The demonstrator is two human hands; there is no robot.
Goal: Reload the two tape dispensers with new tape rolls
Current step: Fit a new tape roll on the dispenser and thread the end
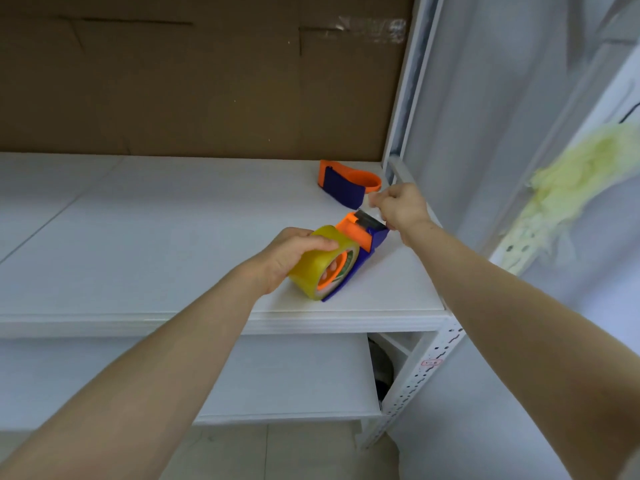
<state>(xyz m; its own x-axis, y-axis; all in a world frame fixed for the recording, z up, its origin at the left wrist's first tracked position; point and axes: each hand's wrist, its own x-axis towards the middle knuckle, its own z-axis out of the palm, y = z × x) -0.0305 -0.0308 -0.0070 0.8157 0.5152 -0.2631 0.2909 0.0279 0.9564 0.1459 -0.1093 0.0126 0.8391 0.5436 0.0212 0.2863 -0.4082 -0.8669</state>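
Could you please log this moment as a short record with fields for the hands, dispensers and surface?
surface: white shelf, cardboard behind
near dispenser: on the shelf by the front edge, yellowish tape roll mounted
far dispenser: on the shelf farther back, no roll visible, untouched
left hand: gripping the tape roll from above
right hand: pinched at the cutter end of the near dispenser, apparently pulling the tape end
task state: one loaded, one not yet

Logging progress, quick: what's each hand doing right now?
Left hand: closed on the tape roll.
Right hand: pinching the tape end at the dispenser.
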